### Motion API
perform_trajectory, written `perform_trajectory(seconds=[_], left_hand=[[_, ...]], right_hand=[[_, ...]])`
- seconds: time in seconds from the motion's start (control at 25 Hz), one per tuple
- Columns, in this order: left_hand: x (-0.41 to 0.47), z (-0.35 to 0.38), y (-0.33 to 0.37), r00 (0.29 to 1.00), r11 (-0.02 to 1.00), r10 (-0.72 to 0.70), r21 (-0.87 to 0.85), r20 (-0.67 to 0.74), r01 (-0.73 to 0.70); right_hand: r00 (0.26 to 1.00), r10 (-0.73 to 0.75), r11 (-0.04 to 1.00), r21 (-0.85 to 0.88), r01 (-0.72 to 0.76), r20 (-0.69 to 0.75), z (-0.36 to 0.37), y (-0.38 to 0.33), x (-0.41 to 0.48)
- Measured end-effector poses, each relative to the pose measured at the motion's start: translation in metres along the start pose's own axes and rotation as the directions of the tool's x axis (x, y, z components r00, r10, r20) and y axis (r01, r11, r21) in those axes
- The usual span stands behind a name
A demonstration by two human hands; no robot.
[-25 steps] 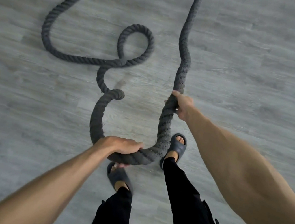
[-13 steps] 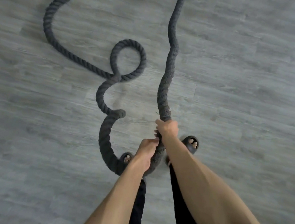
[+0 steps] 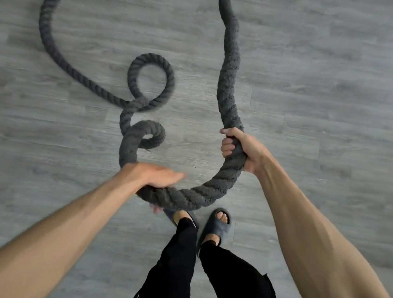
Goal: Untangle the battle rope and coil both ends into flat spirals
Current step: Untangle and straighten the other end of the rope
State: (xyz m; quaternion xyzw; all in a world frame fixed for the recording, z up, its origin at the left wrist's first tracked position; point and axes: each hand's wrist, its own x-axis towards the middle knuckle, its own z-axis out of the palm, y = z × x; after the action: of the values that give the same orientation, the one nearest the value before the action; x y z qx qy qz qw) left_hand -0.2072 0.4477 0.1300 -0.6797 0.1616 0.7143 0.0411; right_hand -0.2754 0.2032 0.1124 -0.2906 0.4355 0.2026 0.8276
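A thick dark grey battle rope (image 3: 227, 82) hangs in a U-shaped bight between my hands. My left hand (image 3: 153, 177) grips the bottom of the bight from above, fingers curled under it. My right hand (image 3: 238, 148) grips the right side of the bight, higher up. From my right hand the rope runs up and out of the top edge. Left of my left hand the rope rises, curls into a small hook, crosses itself in a round loop (image 3: 152, 79) on the floor, then trails away to the upper left.
The floor (image 3: 333, 117) is grey wood-look planking. My two feet in dark slide sandals (image 3: 217, 225) and black trouser legs stand just below the hanging bight. No other objects are in view.
My hands were close together on the rope half a second ago; they have spread apart, the left sliding down and left, so the bight between them has widened.
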Motion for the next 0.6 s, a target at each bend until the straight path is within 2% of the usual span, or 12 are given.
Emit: perform_trajectory(seconds=[0.04,0.08,0.12,0.16,0.24,0.28,0.32,0.36,0.44,0.48,0.56,0.6], left_hand=[[-0.006,0.02,0.005,0.991,0.991,0.02,-0.136,0.132,-0.001],[-0.013,0.041,0.009,0.978,0.959,0.05,-0.282,0.202,0.009],[-0.02,0.061,0.012,0.979,0.915,0.08,-0.403,0.187,0.002],[-0.024,0.08,0.014,0.987,0.871,0.107,-0.49,0.119,-0.035],[-0.026,0.113,0.019,0.982,0.773,0.122,-0.607,-0.143,-0.185],[-0.025,0.124,0.023,0.957,0.748,0.05,-0.624,-0.285,-0.225],[-0.024,0.136,0.03,0.908,0.743,-0.081,-0.632,-0.411,-0.22],[-0.02,0.148,0.039,0.829,0.74,-0.237,-0.647,-0.506,-0.183],[-0.013,0.177,0.056,0.681,0.715,-0.447,-0.689,-0.58,-0.118],[-0.01,0.189,0.067,0.656,0.686,-0.488,-0.718,-0.575,-0.12],[-0.007,0.214,0.086,0.674,0.591,-0.499,-0.783,-0.545,-0.196],[-0.004,0.227,0.091,0.693,0.511,-0.491,-0.819,-0.528,-0.263]], right_hand=[[1.0,-0.005,1.0,0.018,0.005,0.015,-0.005,0.001,-0.004],[1.0,-0.018,0.999,0.049,0.017,0.009,-0.008,0.003,-0.007],[0.999,-0.035,0.995,0.088,0.036,-0.014,-0.01,0.004,-0.008],[0.997,-0.056,0.991,0.116,0.062,-0.051,-0.011,0.007,-0.008],[0.987,-0.094,0.992,0.073,0.104,-0.131,-0.004,0.02,-0.01],[0.983,-0.1,0.995,-0.005,0.1,-0.154,0.001,0.031,-0.012],[0.982,-0.094,0.99,-0.118,0.075,-0.164,0.006,0.046,-0.014],[0.982,-0.076,0.971,-0.235,0.034,-0.171,0.009,0.066,-0.018],[0.98,-0.029,0.924,-0.38,-0.048,-0.194,0.016,0.119,-0.027],[0.972,-0.024,0.911,-0.406,-0.074,-0.232,0.019,0.146,-0.03],[0.944,-0.069,0.918,-0.391,-0.067,-0.324,0.027,0.186,-0.04],[0.931,-0.092,0.917,-0.395,-0.059,-0.354,0.027,0.195,-0.044]])
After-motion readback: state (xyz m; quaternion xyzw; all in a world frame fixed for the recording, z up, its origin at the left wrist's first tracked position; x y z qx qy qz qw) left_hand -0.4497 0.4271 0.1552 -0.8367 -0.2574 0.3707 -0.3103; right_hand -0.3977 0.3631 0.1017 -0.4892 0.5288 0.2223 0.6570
